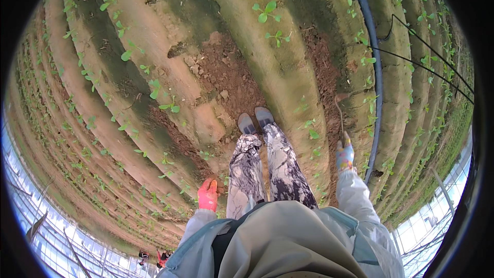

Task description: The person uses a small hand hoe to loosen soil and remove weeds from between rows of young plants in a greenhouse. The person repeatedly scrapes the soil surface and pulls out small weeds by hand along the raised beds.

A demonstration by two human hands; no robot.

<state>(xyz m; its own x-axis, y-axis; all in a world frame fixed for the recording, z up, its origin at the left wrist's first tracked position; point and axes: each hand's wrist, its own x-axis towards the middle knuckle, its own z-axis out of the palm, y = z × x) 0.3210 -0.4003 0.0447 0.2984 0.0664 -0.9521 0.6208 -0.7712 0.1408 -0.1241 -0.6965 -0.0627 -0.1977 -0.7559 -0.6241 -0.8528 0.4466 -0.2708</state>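
My right hand (345,155), in a patterned, light-coloured glove, is closed round a hand hoe (340,116). The hoe's thin, bent metal shank points away from me, its head at the soil of the furrow right of my feet. On the other side, my left hand (208,194) wears a red-pink glove and hangs beside my left leg, near some seedlings (206,155). Its fingers are curled together; whatever they may hold is too small to make out.
My shoes (256,119) stand in a furrow with loose, dug soil (229,74) ahead. Raised beds carry rows of seedlings (266,11). A blue-grey hose (377,77) runs along the right, with thin black tubes (419,64) branching off. Other people (161,258) are far back at lower left.
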